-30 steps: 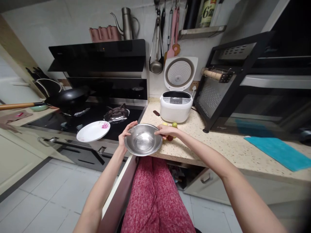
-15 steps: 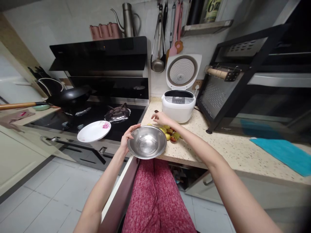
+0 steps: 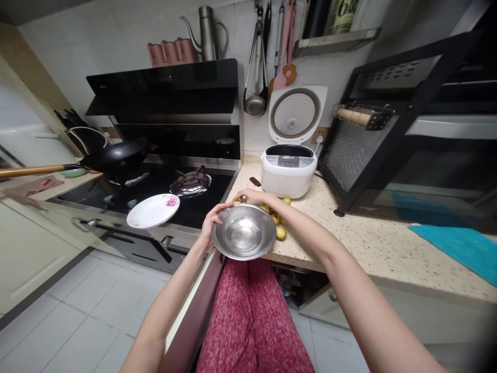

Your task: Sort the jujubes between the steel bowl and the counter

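Observation:
My left hand (image 3: 212,224) is closed on the left rim of a shiny stainless steel bowl (image 3: 244,233), thumb over the edge. The bowl is tilted towards me at the counter's front edge; only bare metal shows inside. Just behind its far rim, my right hand (image 3: 250,196) reaches across with curved, parted fingers, their tips partly hidden. A yellowish bit shows by those fingertips. Several small yellow-green and brown fruits (image 3: 281,233), like jujubes, lie on the counter right of the bowl, partly under my right forearm. A small dark brown object (image 3: 255,181) lies beyond my right hand.
A white rice cooker (image 3: 289,173) stands behind the fruits, lid up. A white flowered plate (image 3: 153,211) overhangs the front of the black stove (image 3: 217,186), with a wok (image 3: 120,155) further left. At right are a black rack (image 3: 341,191) and a turquoise cloth (image 3: 458,248).
My right hand has come down and nearer, to the bowl's far rim, uncovering the dark brown object. Some fruits have shifted, one nearer the front edge. My left hand still grips the bowl.

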### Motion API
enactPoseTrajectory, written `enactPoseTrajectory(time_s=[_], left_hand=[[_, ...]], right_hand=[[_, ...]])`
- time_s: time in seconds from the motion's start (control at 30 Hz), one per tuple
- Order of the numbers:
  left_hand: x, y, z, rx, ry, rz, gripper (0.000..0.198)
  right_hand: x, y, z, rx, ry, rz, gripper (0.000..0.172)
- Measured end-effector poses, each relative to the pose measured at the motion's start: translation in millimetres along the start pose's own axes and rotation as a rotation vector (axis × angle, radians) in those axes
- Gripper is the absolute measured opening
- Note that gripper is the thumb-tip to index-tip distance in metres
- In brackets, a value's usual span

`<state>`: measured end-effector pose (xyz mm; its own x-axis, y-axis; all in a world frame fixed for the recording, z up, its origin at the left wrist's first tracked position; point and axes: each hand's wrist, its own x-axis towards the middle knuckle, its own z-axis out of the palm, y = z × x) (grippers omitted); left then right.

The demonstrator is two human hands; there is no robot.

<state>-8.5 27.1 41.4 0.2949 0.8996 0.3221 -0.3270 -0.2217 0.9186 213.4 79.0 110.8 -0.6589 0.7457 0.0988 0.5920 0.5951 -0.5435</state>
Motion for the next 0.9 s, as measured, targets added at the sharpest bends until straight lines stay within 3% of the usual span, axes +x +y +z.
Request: enactPoseTrajectory(time_s=[0.07,0.17,0.3,0.4,0.5,0.63,0.9], left_hand=[[-1,0,0.5,0.009,0.015,-0.001,0.060],[-3,1,1.7,0.019,0.050,-0.001,0.053],[-6,2,3.2,0.028,0.061,0.011,0.044],[-7,0,4.3,0.038,0.100,0.091,0.035],[-11,-2,6.7,0.069,0.170,0.257,0.033],[-23,-3,12.1,0.209,0.217,0.474,0.049],[-42,-18,11.4,0.561,0.127,0.680,0.077]], right_hand=[[13,7,-3,-0.008,0.002,-0.001,0.027],[11,20,-9,-0.030,0.115,0.019,0.029],[-18,28,-17,-0.050,0.311,0.041,0.037],[-45,22,-16,0.033,0.415,-0.024,0.038],[-64,11,-8,0.094,0.381,-0.138,0.038],[-73,3,6,0.064,0.334,-0.205,0.034],[-76,1,19,-0.175,0.160,-0.245,0.032]])
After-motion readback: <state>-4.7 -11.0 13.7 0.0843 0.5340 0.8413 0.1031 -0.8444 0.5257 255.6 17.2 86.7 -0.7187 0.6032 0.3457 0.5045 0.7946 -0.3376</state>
